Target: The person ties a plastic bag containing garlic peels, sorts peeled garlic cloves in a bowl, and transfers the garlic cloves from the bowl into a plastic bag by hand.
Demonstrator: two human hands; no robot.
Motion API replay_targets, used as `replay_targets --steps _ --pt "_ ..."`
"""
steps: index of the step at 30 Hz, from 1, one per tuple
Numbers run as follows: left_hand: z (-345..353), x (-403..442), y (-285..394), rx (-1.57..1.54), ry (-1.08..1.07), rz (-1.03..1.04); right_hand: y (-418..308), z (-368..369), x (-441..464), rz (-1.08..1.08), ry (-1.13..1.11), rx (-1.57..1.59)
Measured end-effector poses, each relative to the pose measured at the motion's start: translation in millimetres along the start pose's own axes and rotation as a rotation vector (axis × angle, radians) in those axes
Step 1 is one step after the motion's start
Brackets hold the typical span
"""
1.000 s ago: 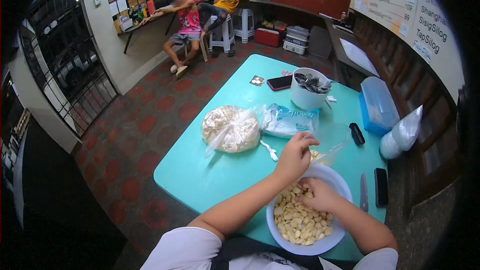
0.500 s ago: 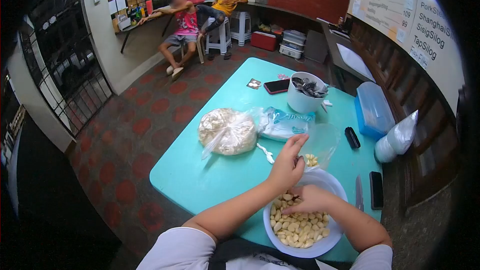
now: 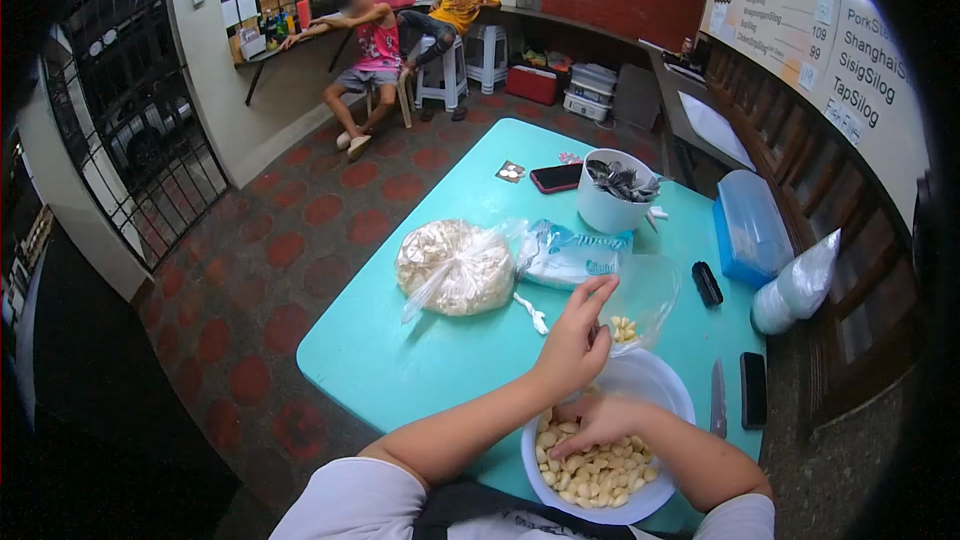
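My right hand (image 3: 605, 420) is down in a white basin (image 3: 682, 390) of peeled garlic cloves (image 3: 600, 475). Its fingers curl among the cloves and are partly buried. Above the basin's far rim, my left hand (image 3: 577, 345) is raised with its fingers together at the edge of a clear plastic bag (image 3: 652, 295). A small heap of garlic cloves lies in the bottom of that bag. The exact grip on the bag is partly hidden by the hand.
On the turquoise table (image 3: 400, 360) are a tied bag of pale pieces (image 3: 455, 268), a blue-white packet (image 3: 570, 252), a tub of cutlery (image 3: 612, 205), a knife (image 3: 718, 398), phones (image 3: 753, 390) and a blue box (image 3: 750, 225). Two people sit at the back.
My right hand has shifted slightly left among the cloves. My left hand stays at the bag's edge, and the view has moved a little.
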State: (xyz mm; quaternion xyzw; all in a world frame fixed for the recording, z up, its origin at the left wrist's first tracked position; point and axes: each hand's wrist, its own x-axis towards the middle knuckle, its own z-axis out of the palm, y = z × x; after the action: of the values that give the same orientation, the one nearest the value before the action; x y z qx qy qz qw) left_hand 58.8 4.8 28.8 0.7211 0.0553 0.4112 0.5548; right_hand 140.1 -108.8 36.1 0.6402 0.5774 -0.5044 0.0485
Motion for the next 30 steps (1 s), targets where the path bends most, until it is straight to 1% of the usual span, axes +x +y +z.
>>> replay_targets --steps 3,9,15,18,21,24,27,30 --pt "0.0 0.6 1.8 -0.006 -0.008 -0.006 -7.8 1.7 -4.0 -0.028 0.01 -0.034" --pt "-0.3 -0.3 4.1 -0.017 -0.02 -0.017 1.3 3.7 6.7 -0.052 -0.136 -0.01" --pt "-0.5 -0.5 3.3 -0.03 -0.016 -0.011 6.5 13.8 4.8 -0.142 -0.11 0.012" --pt "-0.5 -0.3 3.3 -0.037 -0.014 -0.008 -9.6 4.2 -3.3 -0.154 -0.168 0.003" --pt "-0.3 -0.7 3.3 -0.042 -0.012 -0.01 0.3 12.0 -1.2 -0.204 -0.098 0.021" --pt "-0.8 -0.5 4.4 -0.042 -0.02 -0.012 9.9 16.4 8.2 -0.213 -0.173 0.017" --pt "-0.9 -0.4 4.6 -0.034 -0.023 -0.009 3.8 12.1 7.9 -0.189 -0.274 -0.006" --pt "-0.6 -0.8 3.2 -0.031 -0.018 -0.007 8.7 14.6 8.5 -0.177 -0.304 -0.064"
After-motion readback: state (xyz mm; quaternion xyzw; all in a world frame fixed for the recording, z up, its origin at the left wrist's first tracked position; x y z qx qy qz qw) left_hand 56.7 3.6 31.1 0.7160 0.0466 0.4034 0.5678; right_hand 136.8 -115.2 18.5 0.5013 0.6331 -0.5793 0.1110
